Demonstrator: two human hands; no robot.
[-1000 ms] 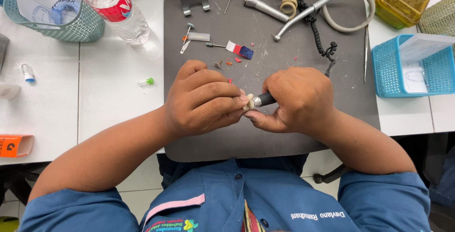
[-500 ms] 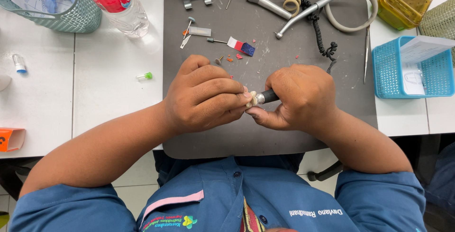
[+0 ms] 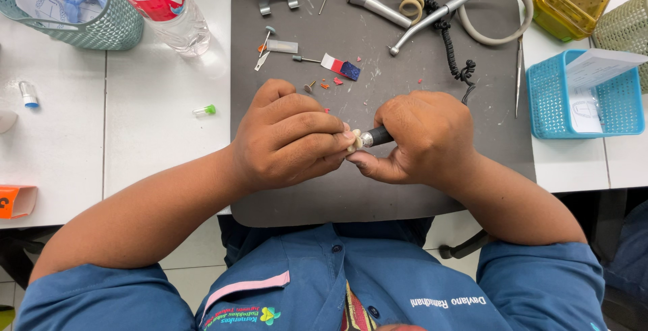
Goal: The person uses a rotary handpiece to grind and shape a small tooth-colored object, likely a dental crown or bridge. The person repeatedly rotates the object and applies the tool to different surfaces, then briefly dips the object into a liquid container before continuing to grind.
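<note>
Head view showed both my hands meeting at the centre of the frame over a dark grey mat [image 3: 378,196] on the white worktop [image 3: 155,142]. My left hand [image 3: 287,142] was closed, fingertips pinching a small pale workpiece [image 3: 352,140]; most of the piece was hidden, so its shape could not be confirmed. My right hand [image 3: 432,142] was clamped around a handpiece [image 3: 375,136] with a black grip and a metal nose, its tip touching the piece. Both thumbs lay close together below the contact point.

Judgement on method: the grip looked sound, since the hands braced against each other; the tip should meet the piece lightly, and the piece should be turned by the left fingers rather than the tool being swung. Fingertips sat very near the working tip, which I rate the main risk.

Surroundings noted: small burs and a red and blue chip [image 3: 341,67] lay on the mat above my hands, with red specks scattered near them. A second handpiece on a coiled cord [image 3: 381,8] and a grey hose [image 3: 499,20] lay at the upper centre and right. A blue basket [image 3: 584,94] holding paper sat at the right edge, a yellow container [image 3: 574,0] above it. A plastic bottle [image 3: 165,7] and a green basket [image 3: 81,13] stood at upper left.
</note>
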